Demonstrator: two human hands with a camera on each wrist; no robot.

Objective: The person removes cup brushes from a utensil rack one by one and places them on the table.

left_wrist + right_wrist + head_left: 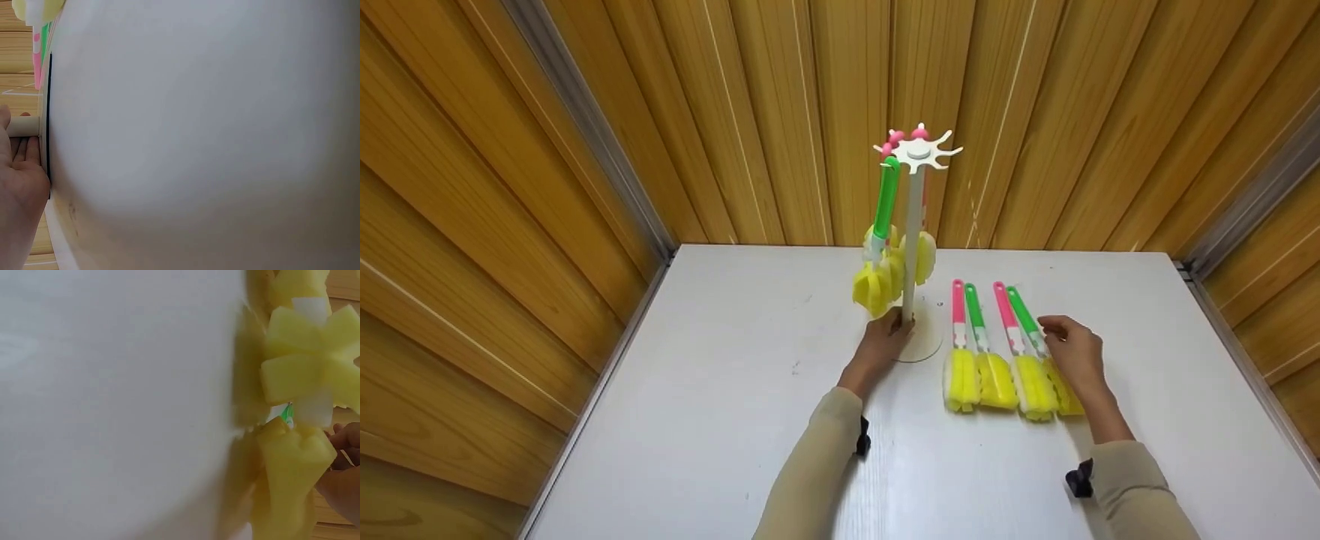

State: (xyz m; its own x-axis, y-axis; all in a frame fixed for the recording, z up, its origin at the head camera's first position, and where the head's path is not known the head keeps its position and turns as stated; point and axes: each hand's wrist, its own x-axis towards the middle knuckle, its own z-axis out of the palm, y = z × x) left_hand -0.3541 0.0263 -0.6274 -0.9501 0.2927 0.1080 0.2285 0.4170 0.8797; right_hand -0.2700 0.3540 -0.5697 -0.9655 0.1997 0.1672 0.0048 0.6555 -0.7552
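Observation:
My left hand [880, 342] grips the foot of a white stand's pole [913, 255], just above its round base [928, 341]. In the left wrist view its fingers curl around the pole [25, 126]. From the stand's hooked top [918, 152] hang several sponge brushes, a green-handled brush [887, 199] in front and pink loops behind. My right hand [1078, 356] is beside the rightmost green-handled brush [1024, 316], partly covering its yellow sponge, fingers loosely bent. Whether it touches that brush cannot be told. The right wrist view shows yellow sponge heads [295, 467] near the fingers.
Left of that brush lie a pink-handled brush [1035, 386], a green-handled brush [996, 380] and another pink-handled brush [961, 379], side by side. They rest on a white table [720, 390] bounded by wood-patterned walls [780, 120].

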